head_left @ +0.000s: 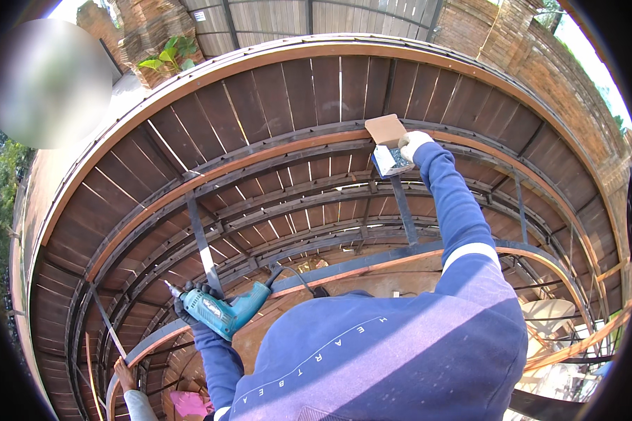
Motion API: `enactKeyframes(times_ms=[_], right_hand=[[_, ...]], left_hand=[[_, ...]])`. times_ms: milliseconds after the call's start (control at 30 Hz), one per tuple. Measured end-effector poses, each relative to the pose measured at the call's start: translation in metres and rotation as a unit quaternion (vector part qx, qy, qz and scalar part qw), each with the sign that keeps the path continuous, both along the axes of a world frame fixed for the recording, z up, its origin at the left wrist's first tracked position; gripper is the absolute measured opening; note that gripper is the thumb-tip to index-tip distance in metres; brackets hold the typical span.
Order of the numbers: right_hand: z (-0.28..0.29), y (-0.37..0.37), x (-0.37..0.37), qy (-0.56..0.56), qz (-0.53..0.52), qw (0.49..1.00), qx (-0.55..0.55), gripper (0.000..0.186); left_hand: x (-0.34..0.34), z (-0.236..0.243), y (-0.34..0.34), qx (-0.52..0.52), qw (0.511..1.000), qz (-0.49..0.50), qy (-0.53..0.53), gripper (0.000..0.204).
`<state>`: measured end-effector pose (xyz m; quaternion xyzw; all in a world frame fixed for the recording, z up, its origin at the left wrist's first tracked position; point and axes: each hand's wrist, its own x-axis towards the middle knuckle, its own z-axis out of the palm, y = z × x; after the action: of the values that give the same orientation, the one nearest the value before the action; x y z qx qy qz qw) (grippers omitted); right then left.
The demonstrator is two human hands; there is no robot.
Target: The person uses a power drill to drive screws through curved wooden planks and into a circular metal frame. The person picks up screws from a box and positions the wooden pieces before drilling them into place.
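Two hands busy: left hand [193, 298], dark-gloved, wraps tight round a teal power drill [225, 312], bit aimed up-left, below the curved steel frame [295, 151]. Right hand [412, 144], white-gloved, pinches a small open box [388, 160], flap raised, against that frame's rail; contents look like small screws, hard to tell. Brown slats above the frame appear already fixed. Another person's bare hand [125, 373] grips a bar low-left of it.

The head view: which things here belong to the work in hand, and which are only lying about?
In use: teal electric drill in the left hand; small open box in the right hand; metal frame bar beneath it.

Lying about: pink cloth; potted plant; round table below.
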<state>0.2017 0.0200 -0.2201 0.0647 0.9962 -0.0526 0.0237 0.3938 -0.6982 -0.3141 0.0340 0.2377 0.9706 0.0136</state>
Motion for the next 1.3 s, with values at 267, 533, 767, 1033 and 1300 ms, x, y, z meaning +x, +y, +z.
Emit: enactKeyframes(times_ms=[267,533,767,1033,1300], right_hand=[[-0.030,-0.008,-0.024,-0.065,-0.055,0.989,0.120,0.023],[-0.017,-0.012,-0.017,-0.062,-0.017,0.992,0.107,0.019],[-0.024,0.013,0.002,0.056,-0.076,0.995,-0.023,0.019],[-0.021,-0.088,0.052,0.239,-0.042,0.842,-0.481,0.016],[-0.033,-0.313,0.132,-0.085,0.103,0.733,-0.667,0.028]], left_hand=[[-0.002,0.002,0.002,0.002,1.000,-0.004,0.007,0.054],[0.000,0.000,0.004,0.021,1.000,0.007,-0.009,0.057],[-0.004,-0.003,0.004,0.045,0.998,-0.034,0.016,0.056],[-0.001,-0.010,-0.009,0.046,0.999,-0.012,-0.011,0.057],[0.036,0.017,0.002,0.033,0.999,0.004,0.035,0.054]])
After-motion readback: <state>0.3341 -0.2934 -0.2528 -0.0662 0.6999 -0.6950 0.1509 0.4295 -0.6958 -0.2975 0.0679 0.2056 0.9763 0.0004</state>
